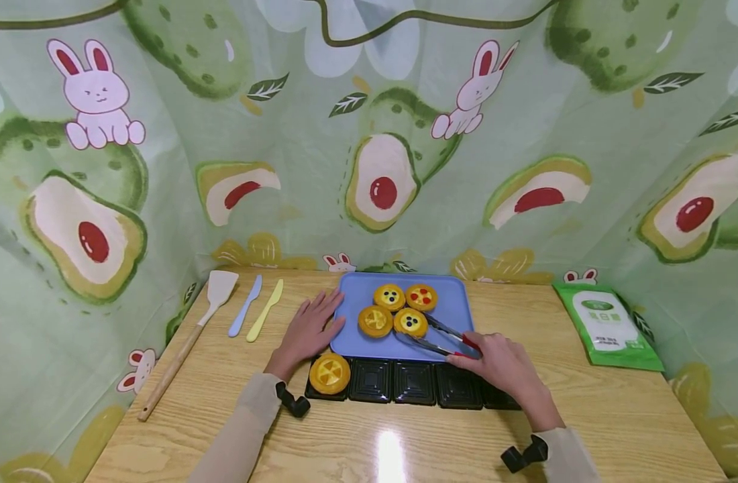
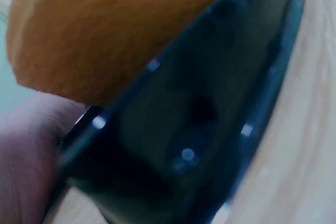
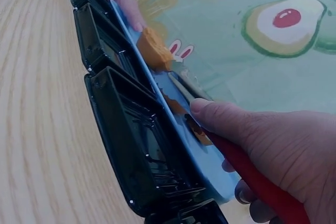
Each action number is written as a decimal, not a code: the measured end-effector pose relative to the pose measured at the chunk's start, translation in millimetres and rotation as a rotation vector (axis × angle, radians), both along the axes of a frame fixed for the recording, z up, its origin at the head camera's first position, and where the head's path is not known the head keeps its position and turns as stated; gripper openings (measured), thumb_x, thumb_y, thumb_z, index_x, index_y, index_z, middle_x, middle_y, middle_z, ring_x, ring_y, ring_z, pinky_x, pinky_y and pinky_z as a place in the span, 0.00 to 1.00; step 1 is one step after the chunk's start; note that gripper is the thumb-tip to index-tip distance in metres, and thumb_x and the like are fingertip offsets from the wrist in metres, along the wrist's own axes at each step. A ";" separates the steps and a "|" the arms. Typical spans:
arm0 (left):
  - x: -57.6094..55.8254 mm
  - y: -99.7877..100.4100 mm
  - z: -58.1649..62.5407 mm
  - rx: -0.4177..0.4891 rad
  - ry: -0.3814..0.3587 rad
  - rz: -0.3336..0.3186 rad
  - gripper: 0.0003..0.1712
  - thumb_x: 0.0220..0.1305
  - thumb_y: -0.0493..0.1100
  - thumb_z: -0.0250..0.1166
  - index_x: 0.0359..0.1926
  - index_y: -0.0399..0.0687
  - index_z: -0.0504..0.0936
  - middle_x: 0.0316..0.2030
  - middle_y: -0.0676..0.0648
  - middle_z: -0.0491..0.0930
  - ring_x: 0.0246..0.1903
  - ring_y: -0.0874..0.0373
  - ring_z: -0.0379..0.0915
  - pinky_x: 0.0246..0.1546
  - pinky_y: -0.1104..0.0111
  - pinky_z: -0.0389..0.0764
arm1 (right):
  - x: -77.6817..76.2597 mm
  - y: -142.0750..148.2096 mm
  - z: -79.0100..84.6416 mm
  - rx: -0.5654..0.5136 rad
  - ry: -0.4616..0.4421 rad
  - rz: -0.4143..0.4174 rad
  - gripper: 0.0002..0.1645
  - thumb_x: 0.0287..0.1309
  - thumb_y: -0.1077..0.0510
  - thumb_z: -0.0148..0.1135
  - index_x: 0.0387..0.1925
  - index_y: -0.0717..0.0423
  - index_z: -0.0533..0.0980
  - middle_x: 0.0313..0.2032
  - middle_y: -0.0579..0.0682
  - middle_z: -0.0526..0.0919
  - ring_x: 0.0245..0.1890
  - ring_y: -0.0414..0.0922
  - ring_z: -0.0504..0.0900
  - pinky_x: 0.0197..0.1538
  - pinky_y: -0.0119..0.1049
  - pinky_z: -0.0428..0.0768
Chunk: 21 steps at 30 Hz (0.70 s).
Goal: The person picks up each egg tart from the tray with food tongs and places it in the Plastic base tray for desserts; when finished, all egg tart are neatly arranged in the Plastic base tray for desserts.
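Note:
My right hand (image 1: 502,359) grips red-handled metal tongs (image 1: 426,345), whose arms stand on either side of an egg tart with dark berries (image 1: 410,323) on the blue tray (image 1: 352,346). Whether the tips press the tart, I cannot tell. Beside it lie another dark-berry tart (image 1: 390,297), a red-topped tart (image 1: 421,297) and a yellow fruit tart (image 1: 375,321). With fingers extended, my left hand (image 1: 308,329) rests at the tray's left edge. In front runs a black compartment tray (image 1: 371,380); its leftmost compartment holds a yellow-topped tart (image 1: 329,373), seen close in the left wrist view.
On the left lie a white spatula (image 1: 222,287) with a wooden handle, a blue knife (image 1: 246,305) and a yellow knife (image 1: 266,310). A green and white packet (image 1: 608,325) lies at the right. A printed curtain (image 1: 296,221) hangs behind the wooden table (image 1: 465,443).

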<state>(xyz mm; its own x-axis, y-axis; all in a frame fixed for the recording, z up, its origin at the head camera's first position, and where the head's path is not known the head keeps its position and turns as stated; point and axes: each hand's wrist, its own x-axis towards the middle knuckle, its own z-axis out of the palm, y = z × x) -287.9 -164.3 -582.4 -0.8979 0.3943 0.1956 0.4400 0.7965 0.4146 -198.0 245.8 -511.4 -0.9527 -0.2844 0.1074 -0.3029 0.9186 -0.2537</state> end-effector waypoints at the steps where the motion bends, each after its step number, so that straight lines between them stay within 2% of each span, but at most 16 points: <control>1: 0.0 -0.1 -0.1 -0.001 -0.003 0.000 0.38 0.80 0.64 0.49 0.83 0.59 0.57 0.82 0.54 0.54 0.81 0.45 0.46 0.79 0.43 0.46 | 0.3 0.4 0.7 -0.003 0.003 0.003 0.32 0.57 0.23 0.67 0.31 0.47 0.77 0.18 0.41 0.63 0.16 0.39 0.63 0.21 0.34 0.55; 10: 1.2 0.2 2.2 -0.005 -0.007 -0.005 0.38 0.80 0.65 0.49 0.83 0.59 0.57 0.82 0.54 0.53 0.81 0.45 0.46 0.79 0.43 0.46 | 4.7 1.8 13.9 -0.025 0.023 0.021 0.32 0.55 0.24 0.70 0.34 0.47 0.80 0.17 0.40 0.56 0.15 0.39 0.56 0.22 0.33 0.52; 16: 1.0 -0.2 2.3 -0.004 -0.006 -0.008 0.38 0.80 0.64 0.49 0.83 0.58 0.57 0.82 0.54 0.54 0.81 0.45 0.46 0.78 0.42 0.47 | 12.2 -6.8 26.7 -0.036 0.011 0.065 0.31 0.54 0.27 0.73 0.42 0.47 0.85 0.16 0.39 0.64 0.17 0.38 0.63 0.21 0.32 0.58; 21: 0.5 -0.6 0.9 -0.001 0.008 -0.010 0.38 0.80 0.64 0.50 0.83 0.57 0.57 0.81 0.54 0.54 0.81 0.44 0.47 0.78 0.42 0.47 | 17.8 -16.2 32.1 -0.055 0.023 0.137 0.26 0.54 0.29 0.74 0.38 0.44 0.82 0.15 0.36 0.62 0.16 0.35 0.63 0.21 0.30 0.58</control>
